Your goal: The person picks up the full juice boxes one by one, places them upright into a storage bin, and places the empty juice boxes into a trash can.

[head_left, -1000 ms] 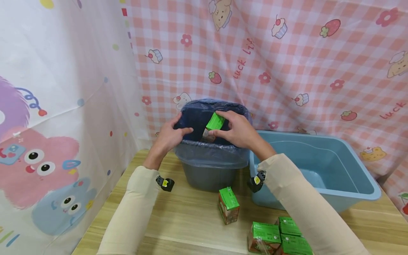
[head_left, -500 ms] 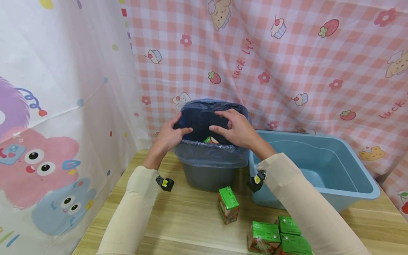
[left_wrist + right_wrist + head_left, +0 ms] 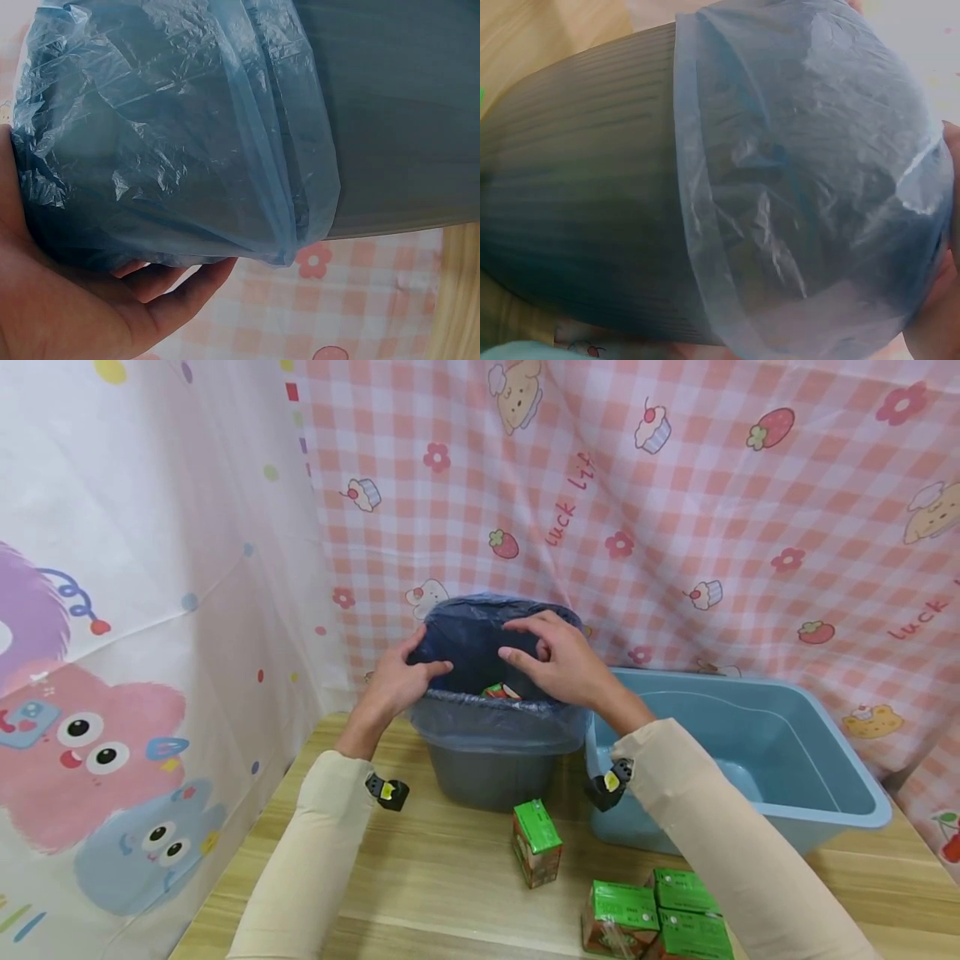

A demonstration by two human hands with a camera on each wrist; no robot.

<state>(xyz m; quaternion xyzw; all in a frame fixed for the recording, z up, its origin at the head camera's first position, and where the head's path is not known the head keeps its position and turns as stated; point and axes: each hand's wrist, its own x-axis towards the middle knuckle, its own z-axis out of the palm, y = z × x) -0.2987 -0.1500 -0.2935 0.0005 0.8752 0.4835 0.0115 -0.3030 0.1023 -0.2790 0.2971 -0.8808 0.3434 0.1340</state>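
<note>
A dark grey trash bin [image 3: 491,777], lined with a translucent blue bag [image 3: 495,727], stands on the wooden table. My left hand [image 3: 397,678] grips its left rim, the thumb inside and the fingers on the outer side, as the left wrist view [image 3: 180,292] of those fingers confirms. Over the bin's right side is my right hand [image 3: 562,660], thumb and fingers apart with nothing between them. Inside the bin, part of a green and red drink carton [image 3: 501,692] shows above the front rim. Another drink carton [image 3: 537,843] stands upright in front of the bin.
Right of the bin is a light blue plastic tub [image 3: 847,818]. Several more green-topped cartons [image 3: 621,906] stand together at the front right, partly behind the right sleeve [image 3: 720,827]. A checked cloth [image 3: 465,510] hangs behind.
My right hand has let go of a drink carton, which dropped into the bin. The hand has since shifted slightly right. My left hand has stayed on the rim.
</note>
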